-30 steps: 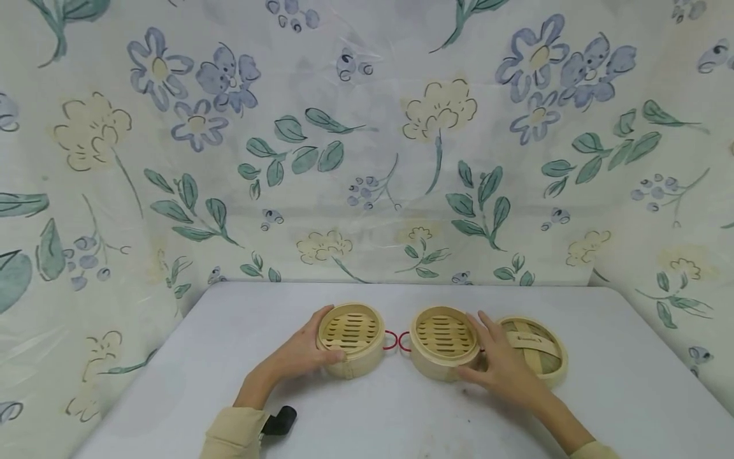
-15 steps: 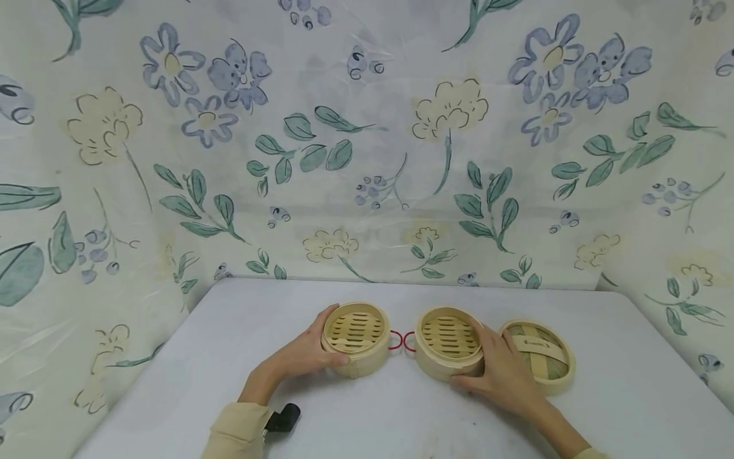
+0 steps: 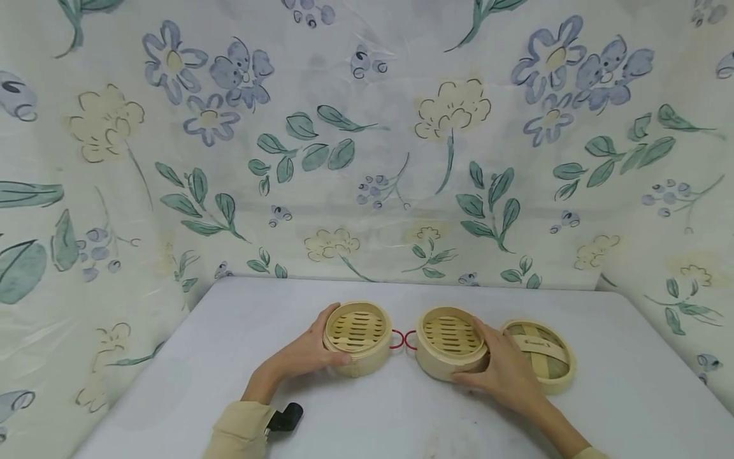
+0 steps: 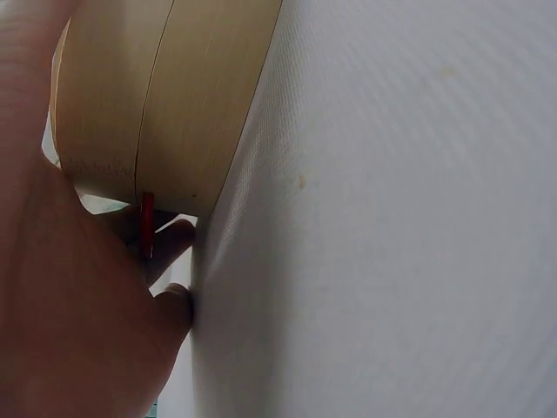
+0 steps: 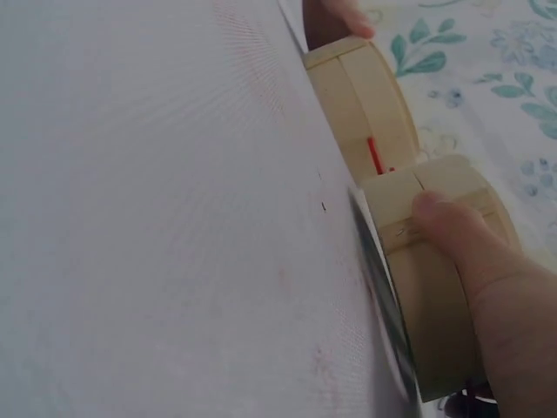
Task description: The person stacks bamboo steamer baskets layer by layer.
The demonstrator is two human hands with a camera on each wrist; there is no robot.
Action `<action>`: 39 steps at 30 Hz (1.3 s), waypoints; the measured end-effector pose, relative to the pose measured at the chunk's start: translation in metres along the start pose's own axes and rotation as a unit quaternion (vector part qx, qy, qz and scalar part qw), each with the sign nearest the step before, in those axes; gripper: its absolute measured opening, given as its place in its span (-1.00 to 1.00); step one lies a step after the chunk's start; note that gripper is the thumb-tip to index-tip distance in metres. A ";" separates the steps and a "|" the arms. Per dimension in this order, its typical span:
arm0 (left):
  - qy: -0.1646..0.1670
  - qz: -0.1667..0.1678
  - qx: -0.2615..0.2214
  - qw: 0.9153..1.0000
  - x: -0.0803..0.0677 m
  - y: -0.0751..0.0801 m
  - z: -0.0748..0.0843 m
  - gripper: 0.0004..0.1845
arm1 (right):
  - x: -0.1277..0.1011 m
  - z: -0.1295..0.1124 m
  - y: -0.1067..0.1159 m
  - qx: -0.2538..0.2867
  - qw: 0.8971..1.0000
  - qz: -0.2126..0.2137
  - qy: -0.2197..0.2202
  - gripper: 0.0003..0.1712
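Soft, even light all round, nothing harsh anywhere.

From up top the white table [image 3: 367, 408] is bright and flat, only faint, short shadows tucked under the left hand [image 3: 304, 357] and right hand [image 3: 504, 373]. A dull sheen shows on the plastic flowered backdrop [image 3: 367, 159], and its pattern bows toward the corners, wide-lens stretch. The picture is a touch soft but readable. Down at the left wrist, the palm [image 4: 70, 322] fills the near side, dark and out of focus, with the bamboo steamer [image 4: 174, 96] just beyond it smooth and blurred. At the right wrist, the thumb [image 5: 452, 226] is soft, and the tabletop weave beside it comes up sharper.
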State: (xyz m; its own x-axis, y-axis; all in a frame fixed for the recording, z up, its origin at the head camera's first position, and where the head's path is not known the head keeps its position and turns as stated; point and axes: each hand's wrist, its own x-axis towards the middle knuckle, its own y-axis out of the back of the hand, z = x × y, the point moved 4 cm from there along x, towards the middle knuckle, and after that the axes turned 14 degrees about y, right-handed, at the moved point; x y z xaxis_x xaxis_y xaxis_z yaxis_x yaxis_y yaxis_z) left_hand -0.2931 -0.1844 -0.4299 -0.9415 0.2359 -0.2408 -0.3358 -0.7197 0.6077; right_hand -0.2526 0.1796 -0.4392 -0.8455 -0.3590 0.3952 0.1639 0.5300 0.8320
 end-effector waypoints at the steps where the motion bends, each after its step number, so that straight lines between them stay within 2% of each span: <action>1: 0.001 0.000 -0.002 1.000 0.000 -0.001 0.000 0.29 | 0.000 0.000 0.001 0.003 1.000 0.002 -0.002 0.40; 12: -0.003 0.007 -0.005 1.000 0.001 -0.002 0.001 0.29 | -0.004 0.001 0.005 0.051 0.998 0.035 0.001 0.32; 21: 0.013 0.012 -0.001 1.000 0.003 -0.003 0.001 0.28 | -0.004 0.003 0.009 0.112 0.992 0.056 0.001 0.28; 29: 0.009 0.010 -0.001 1.000 0.008 -0.006 0.002 0.27 | -0.002 0.001 0.016 0.114 0.991 0.065 0.006 0.26; 39: 0.019 0.015 -0.002 1.000 0.006 -0.005 0.004 0.25 | 0.008 -0.013 0.017 0.100 0.992 0.078 0.022 0.28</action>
State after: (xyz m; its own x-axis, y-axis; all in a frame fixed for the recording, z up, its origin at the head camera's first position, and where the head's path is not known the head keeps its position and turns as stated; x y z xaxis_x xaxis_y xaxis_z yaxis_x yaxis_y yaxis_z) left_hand -0.2970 -0.1769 -0.4309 -0.9493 0.1888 -0.2513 -0.3070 -0.7290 0.6118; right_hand -0.2500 0.1759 -0.4164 -0.7944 -0.2913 0.5330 0.1832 0.7218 0.6674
